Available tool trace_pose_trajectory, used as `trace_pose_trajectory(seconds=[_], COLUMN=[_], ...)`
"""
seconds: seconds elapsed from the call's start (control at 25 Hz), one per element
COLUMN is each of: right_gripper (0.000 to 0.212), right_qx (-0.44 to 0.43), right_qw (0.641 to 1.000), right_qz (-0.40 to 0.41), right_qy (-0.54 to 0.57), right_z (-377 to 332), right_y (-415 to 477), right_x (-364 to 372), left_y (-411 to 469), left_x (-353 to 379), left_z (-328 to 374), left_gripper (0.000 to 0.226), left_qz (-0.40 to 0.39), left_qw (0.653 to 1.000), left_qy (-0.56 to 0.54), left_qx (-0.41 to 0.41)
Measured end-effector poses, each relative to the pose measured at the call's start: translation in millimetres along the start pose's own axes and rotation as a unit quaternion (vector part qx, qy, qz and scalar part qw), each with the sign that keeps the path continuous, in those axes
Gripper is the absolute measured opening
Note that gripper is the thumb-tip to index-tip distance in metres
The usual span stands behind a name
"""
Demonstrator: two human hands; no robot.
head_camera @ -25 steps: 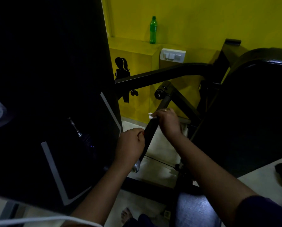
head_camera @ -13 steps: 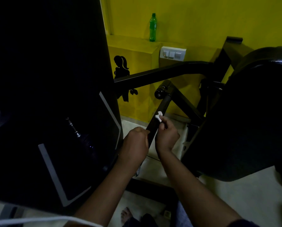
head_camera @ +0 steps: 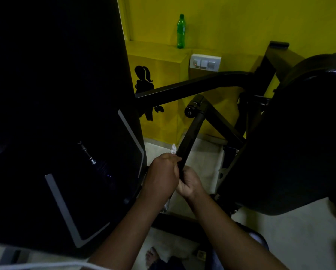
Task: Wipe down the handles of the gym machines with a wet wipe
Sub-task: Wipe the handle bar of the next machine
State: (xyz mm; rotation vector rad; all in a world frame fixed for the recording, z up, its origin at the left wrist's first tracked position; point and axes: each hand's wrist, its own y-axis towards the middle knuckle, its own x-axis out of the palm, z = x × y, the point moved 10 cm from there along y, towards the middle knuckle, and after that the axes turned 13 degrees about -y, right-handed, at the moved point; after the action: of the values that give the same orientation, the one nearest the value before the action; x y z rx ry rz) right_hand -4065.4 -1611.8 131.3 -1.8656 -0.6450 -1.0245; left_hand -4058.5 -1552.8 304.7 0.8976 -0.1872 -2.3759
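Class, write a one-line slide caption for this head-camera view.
Left hand and right hand grip the black handle; a wipe peeks out above them.

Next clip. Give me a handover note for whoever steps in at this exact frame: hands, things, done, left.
Left hand: curled round the black handle, low on it.
Right hand: grips the same handle just below.
Wet wipe: peeks out above the left hand, against the handle; whose fingers hold it is unclear.
Done: wiping under way here; extent unclear.
Left: probably the handle's upper stretch, then the other machines' handles.
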Motion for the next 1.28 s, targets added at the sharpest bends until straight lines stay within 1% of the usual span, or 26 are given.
trace_pose_trajectory(seconds=[0.04, 0.08, 0.12, 0.16, 0.2, 0.24, 0.28, 0.32, 0.44, 0.52, 0.6, 0.68, 0.76, 0.8, 0.88, 0.92, 0.96, 1.0, 1.04, 1.12, 1.16, 1.28], right_gripper=[0.043, 0.047, 0.041, 0.037, 0.039, 0.041, 0.037, 0.03, 0.023, 0.019, 0.019, 0.025, 0.014, 0.008, 0.009, 0.006, 0.003, 0.006, 0.01, 0.02, 0.024, 0.031], right_qx=[-0.009, -0.03, -0.036, -0.046, -0.054, -0.052, -0.053, -0.059, -0.057, -0.066, -0.106, -0.181, -0.258, -0.296, -0.367, -0.389, -0.4, -0.408, -0.418, -0.453, -0.469, -0.515], right_qw=[1.0, 0.998, 0.995, 0.993, 0.994, 0.997, 0.997, 0.997, 0.995, 0.987, 0.976, 0.95, 0.897, 0.869, 0.829, 0.811, 0.795, 0.775, 0.746, 0.654, 0.615, 0.505], right_qz=[-0.018, -0.022, -0.024, 0.001, 0.018, 0.027, 0.043, 0.048, 0.053, 0.088, 0.136, 0.202, 0.276, 0.295, 0.289, 0.291, 0.301, 0.315, 0.327, 0.343, 0.335, 0.259], right_qy=[-0.024, -0.047, -0.085, -0.108, -0.09, -0.047, -0.019, -0.014, -0.067, -0.114, -0.132, -0.157, -0.23, -0.264, -0.307, -0.327, -0.344, -0.365, -0.403, -0.499, -0.538, -0.642], right_z=[1, -3, -8, -18, -29, -38, -43, -44, -30, -35, -55, -77, -80, -77, -72, -77, -87, -101, -115, -131, -128, -100], right_y=[-6, -10, -7, -1, 8, 17, 24, 26, 13, 5, 4, -3, -30, -45, -66, -67, -63, -58, -53, -59, -66, -96], right_x=[-2, -2, 1, 0, 1, 3, 0, -3, -17, -23, -19, -18, -20, -21, -15, -12, -9, -4, 4, 24, 32, 50], left_y=[0, 0, 0, -1, -1, -1, -1, -1, 0, 1, 2, 2, 2, 2, 2, 2, 3, 3, 3, 4, 3, 4], left_x=[-1, -2, -2, -2, -2, -1, -1, -1, 1, 3, 5, 6, 7, 7, 7, 8, 9, 10, 10, 12, 12, 14], left_z=[0, 1, 1, 0, -1, -2, -2, -2, -4, -2, 0, -2, -5, -5, -5, -6, -7, -7, -8, -8, -8, -9], left_gripper=[0.028, 0.028, 0.028, 0.027, 0.027, 0.028, 0.028, 0.028, 0.029, 0.03, 0.035, 0.033, 0.03, 0.029, 0.029, 0.03, 0.032, 0.033, 0.035, 0.036, 0.036, 0.035], left_qz=[0.006, 0.009, 0.011, 0.007, 0.0, -0.005, -0.007, -0.01, -0.017, -0.021, -0.025, -0.026, -0.023, -0.023, -0.026, -0.028, -0.032, -0.035, -0.038, -0.044, -0.047, -0.057], left_qw=[1.0, 1.0, 1.0, 1.0, 1.0, 1.0, 1.0, 1.0, 1.0, 1.0, 0.999, 0.999, 0.999, 0.999, 0.999, 0.999, 0.999, 0.998, 0.998, 0.998, 0.998, 0.996], left_qy=[0.003, 0.005, 0.007, 0.008, 0.007, 0.006, 0.005, 0.006, 0.003, 0.011, 0.029, 0.039, 0.037, 0.036, 0.038, 0.041, 0.043, 0.046, 0.048, 0.049, 0.052, 0.069], left_qx=[0.007, 0.012, 0.019, 0.016, 0.012, 0.007, 0.006, 0.005, 0.0, 0.006, 0.015, 0.015, 0.012, 0.011, 0.011, 0.01, 0.008, 0.007, 0.008, 0.011, 0.009, -0.003])
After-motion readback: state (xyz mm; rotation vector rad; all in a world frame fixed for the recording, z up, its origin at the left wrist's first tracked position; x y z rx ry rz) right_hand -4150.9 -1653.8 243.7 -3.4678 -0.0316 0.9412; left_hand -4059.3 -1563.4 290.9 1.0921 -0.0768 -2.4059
